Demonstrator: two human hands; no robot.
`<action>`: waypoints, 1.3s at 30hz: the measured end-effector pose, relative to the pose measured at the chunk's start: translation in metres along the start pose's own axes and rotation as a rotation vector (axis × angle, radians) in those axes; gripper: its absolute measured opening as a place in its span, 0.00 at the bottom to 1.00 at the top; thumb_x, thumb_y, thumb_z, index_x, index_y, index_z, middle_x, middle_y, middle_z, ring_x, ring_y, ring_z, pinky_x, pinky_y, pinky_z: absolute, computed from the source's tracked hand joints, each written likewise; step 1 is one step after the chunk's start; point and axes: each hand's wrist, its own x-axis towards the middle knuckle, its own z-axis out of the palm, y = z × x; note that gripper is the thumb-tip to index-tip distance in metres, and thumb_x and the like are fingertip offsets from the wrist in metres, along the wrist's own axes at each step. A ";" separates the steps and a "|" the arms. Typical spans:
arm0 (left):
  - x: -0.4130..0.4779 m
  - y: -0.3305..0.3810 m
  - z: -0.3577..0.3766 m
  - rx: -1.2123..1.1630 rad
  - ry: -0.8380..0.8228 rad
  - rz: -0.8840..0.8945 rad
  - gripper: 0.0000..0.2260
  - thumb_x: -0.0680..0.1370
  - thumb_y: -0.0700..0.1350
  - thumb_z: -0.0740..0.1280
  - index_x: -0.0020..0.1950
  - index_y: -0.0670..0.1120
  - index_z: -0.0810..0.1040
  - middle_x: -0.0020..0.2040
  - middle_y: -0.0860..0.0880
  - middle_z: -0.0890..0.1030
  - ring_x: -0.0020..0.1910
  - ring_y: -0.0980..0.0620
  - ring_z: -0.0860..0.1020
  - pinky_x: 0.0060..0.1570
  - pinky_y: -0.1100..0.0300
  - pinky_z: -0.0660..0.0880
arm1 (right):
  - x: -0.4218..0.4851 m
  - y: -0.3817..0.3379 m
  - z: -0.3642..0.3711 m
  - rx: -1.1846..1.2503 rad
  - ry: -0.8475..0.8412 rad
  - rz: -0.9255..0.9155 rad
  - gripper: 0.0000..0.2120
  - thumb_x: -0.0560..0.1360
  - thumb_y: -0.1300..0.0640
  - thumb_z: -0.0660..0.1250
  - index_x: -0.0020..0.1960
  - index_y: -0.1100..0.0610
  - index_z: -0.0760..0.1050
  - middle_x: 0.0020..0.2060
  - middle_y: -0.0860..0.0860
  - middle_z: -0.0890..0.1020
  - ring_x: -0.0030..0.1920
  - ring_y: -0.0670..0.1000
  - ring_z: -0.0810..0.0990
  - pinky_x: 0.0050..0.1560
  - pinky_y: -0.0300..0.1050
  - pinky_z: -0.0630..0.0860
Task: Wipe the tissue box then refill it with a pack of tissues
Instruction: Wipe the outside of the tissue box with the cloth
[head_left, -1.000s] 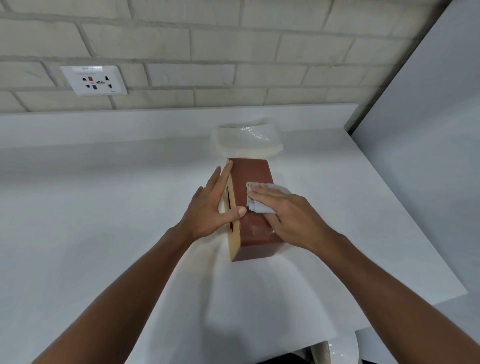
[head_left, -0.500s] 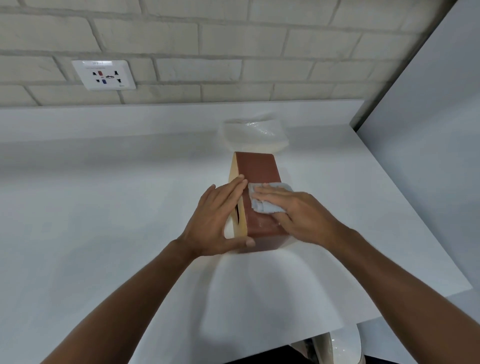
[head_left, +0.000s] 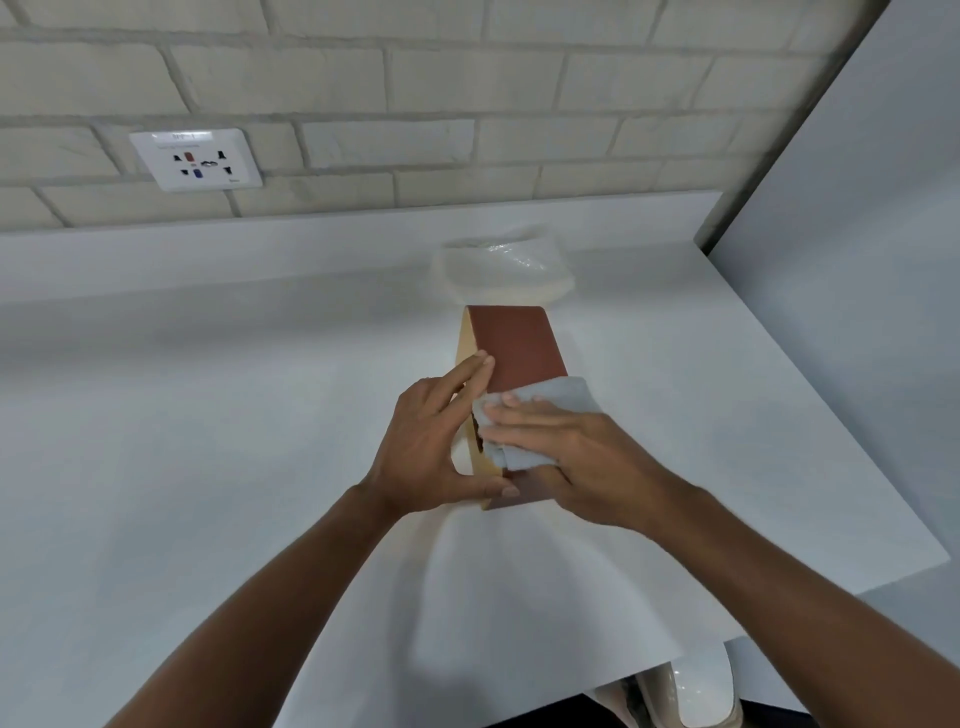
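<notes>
A tissue box (head_left: 519, 348) lies on its side on the white counter (head_left: 208, 415). Its reddish-brown side faces up and its tan slotted face points left. My left hand (head_left: 431, 447) clasps the box from the left, fingers along the tan face and thumb at the near end. My right hand (head_left: 576, 462) presses a pale blue-grey cloth (head_left: 561, 397) flat onto the brown side near the left edge. A clear-wrapped pack of white tissues (head_left: 501, 270) sits just behind the box.
A brick wall with a power socket (head_left: 196, 160) rises behind the counter. A grey panel (head_left: 857, 260) closes off the right side. The counter's front edge runs diagonally at the lower right, with a glossy white object (head_left: 685, 701) below it.
My right hand has slid the cloth leftward and nearer over the box's brown side. My left hand shifted toward the box's near end. The view has risen slightly.
</notes>
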 end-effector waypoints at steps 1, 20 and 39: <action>0.000 -0.001 -0.001 0.010 -0.006 0.000 0.54 0.68 0.77 0.66 0.83 0.42 0.61 0.83 0.48 0.60 0.69 0.45 0.75 0.66 0.49 0.69 | -0.004 0.004 -0.002 0.001 -0.009 -0.010 0.26 0.75 0.62 0.56 0.71 0.53 0.73 0.73 0.46 0.69 0.74 0.38 0.60 0.73 0.34 0.59; -0.003 0.007 0.009 0.024 0.026 -0.045 0.51 0.71 0.77 0.63 0.83 0.46 0.59 0.85 0.51 0.56 0.67 0.46 0.75 0.63 0.46 0.71 | -0.041 0.009 0.005 0.007 0.082 -0.065 0.23 0.79 0.59 0.60 0.73 0.54 0.69 0.73 0.47 0.70 0.74 0.43 0.64 0.74 0.45 0.63; 0.020 -0.012 0.006 0.207 0.053 0.219 0.50 0.70 0.79 0.60 0.74 0.38 0.68 0.76 0.37 0.72 0.81 0.41 0.63 0.80 0.36 0.54 | -0.043 0.015 0.004 0.003 0.090 -0.084 0.23 0.78 0.60 0.64 0.73 0.54 0.70 0.73 0.47 0.70 0.74 0.44 0.65 0.74 0.48 0.64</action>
